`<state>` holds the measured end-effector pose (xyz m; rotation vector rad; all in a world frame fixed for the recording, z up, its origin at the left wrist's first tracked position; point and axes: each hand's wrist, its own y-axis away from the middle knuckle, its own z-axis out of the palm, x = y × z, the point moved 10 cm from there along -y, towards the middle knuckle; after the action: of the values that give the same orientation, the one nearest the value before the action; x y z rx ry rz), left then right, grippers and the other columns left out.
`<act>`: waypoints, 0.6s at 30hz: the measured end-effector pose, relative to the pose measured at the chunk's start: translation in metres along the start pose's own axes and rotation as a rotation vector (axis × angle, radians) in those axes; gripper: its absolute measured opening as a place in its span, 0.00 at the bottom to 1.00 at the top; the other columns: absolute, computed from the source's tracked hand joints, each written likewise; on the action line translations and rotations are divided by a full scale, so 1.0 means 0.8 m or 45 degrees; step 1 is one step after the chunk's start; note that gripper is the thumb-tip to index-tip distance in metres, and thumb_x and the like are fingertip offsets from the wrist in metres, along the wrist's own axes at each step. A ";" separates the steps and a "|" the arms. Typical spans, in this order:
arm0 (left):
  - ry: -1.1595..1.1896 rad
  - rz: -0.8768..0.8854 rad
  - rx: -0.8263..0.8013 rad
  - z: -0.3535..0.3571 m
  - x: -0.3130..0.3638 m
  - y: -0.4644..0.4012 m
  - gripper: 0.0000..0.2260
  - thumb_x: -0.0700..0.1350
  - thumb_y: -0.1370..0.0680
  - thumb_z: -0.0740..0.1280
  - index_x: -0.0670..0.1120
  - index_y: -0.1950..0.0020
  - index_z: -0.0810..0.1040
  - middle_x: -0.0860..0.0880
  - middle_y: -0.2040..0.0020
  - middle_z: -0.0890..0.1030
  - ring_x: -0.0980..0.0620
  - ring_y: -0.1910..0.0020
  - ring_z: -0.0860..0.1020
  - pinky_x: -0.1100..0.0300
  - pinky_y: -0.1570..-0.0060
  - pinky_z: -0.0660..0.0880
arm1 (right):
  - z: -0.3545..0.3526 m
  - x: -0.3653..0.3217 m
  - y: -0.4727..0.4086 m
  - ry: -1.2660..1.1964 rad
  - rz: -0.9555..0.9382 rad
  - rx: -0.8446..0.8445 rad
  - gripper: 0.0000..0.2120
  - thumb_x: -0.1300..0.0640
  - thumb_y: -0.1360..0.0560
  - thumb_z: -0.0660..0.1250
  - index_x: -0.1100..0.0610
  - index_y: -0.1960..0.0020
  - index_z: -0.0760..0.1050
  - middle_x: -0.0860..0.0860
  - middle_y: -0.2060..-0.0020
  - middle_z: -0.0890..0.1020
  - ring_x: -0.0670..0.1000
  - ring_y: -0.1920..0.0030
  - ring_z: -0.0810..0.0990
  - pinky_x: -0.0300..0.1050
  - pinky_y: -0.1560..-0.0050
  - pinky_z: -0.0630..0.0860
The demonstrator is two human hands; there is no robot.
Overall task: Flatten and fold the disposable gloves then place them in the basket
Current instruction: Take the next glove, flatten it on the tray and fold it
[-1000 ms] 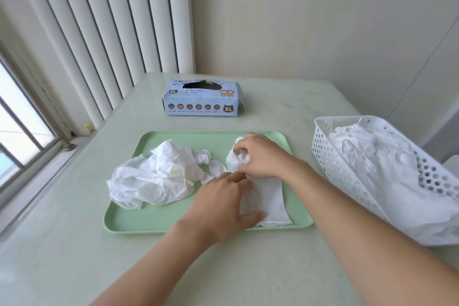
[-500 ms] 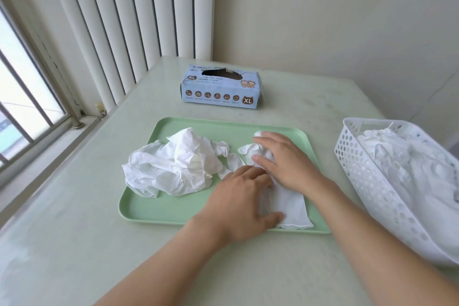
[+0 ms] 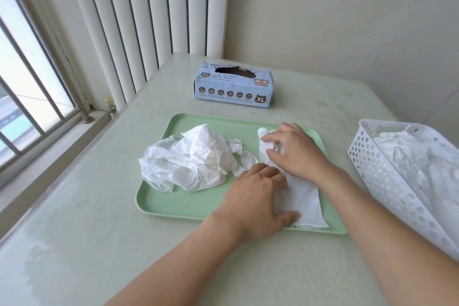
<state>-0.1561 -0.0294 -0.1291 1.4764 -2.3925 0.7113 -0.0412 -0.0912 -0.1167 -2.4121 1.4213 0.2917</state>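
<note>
Your right hand [image 3: 296, 153] had its fingers [image 3: 272, 137] spread and lightly bent, their tips pressing down on the finger end of a white glove [image 3: 304, 196] without gripping it. Your left hand [image 3: 255, 200] lay palm down on the middle of that same glove, fingers together and fairly straight, thumb stretched out toward the cuff, holding the glove flat. The glove lay lengthwise along the right part of a pale green tray [image 3: 159, 204], its cuff reaching the tray's near rim. Just to the left on the tray sat a crumpled heap of gloves [image 3: 191, 161], one loose finger of it trailing up to your left hand. To your right, apart from the tray, stood a white perforated basket [image 3: 387, 181] with white gloves already lying inside. Beyond the tray, a blue glove box [image 3: 233, 87] marked XL stood on the pale table [image 3: 74, 231], its top torn open. Vertical blinds [image 3: 139, 20] and a barred window [image 3: 29, 82] ran along your left side.
</note>
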 end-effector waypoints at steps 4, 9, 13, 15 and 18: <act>-0.016 -0.001 -0.033 0.004 0.001 0.002 0.24 0.63 0.27 0.70 0.50 0.37 0.78 0.53 0.37 0.78 0.51 0.34 0.70 0.52 0.36 0.71 | 0.007 0.020 0.000 0.049 0.124 -0.080 0.26 0.50 0.22 0.70 0.51 0.25 0.71 0.50 0.33 0.72 0.54 0.31 0.66 0.45 0.31 0.64; 0.361 0.043 0.531 -0.107 -0.006 0.010 0.08 0.47 0.26 0.71 0.47 0.49 0.84 0.54 0.50 0.84 0.54 0.48 0.80 0.55 0.48 0.77 | -0.055 -0.043 0.009 -0.396 0.025 0.399 0.09 0.57 0.24 0.73 0.53 0.44 0.83 0.47 0.48 0.83 0.46 0.47 0.81 0.39 0.46 0.75; 0.462 -0.588 1.117 -0.213 -0.138 0.066 0.09 0.39 0.25 0.64 0.50 0.53 0.83 0.56 0.56 0.84 0.60 0.55 0.81 0.64 0.55 0.77 | -0.023 -0.112 0.006 -0.702 0.072 0.139 0.16 0.45 0.31 0.79 0.50 0.47 0.84 0.43 0.56 0.84 0.43 0.59 0.80 0.33 0.57 0.74; 0.502 -0.837 0.946 -0.201 -0.190 0.074 0.12 0.39 0.23 0.61 0.51 0.51 0.83 0.54 0.56 0.85 0.57 0.54 0.82 0.59 0.52 0.77 | 0.006 -0.139 0.000 -0.603 0.045 0.044 0.20 0.44 0.34 0.81 0.47 0.45 0.84 0.42 0.54 0.81 0.42 0.60 0.77 0.37 0.56 0.75; 0.612 -0.829 0.735 -0.166 -0.208 0.067 0.12 0.45 0.22 0.58 0.51 0.49 0.81 0.54 0.58 0.85 0.51 0.53 0.83 0.53 0.49 0.79 | 0.000 -0.146 -0.014 -0.632 0.038 0.208 0.03 0.53 0.30 0.79 0.49 0.58 0.85 0.44 0.61 0.83 0.43 0.64 0.77 0.42 0.57 0.76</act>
<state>-0.1334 0.1876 -0.1042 1.8623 -1.2844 1.4289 -0.0877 0.0086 -0.0754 -2.0011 1.1990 0.6961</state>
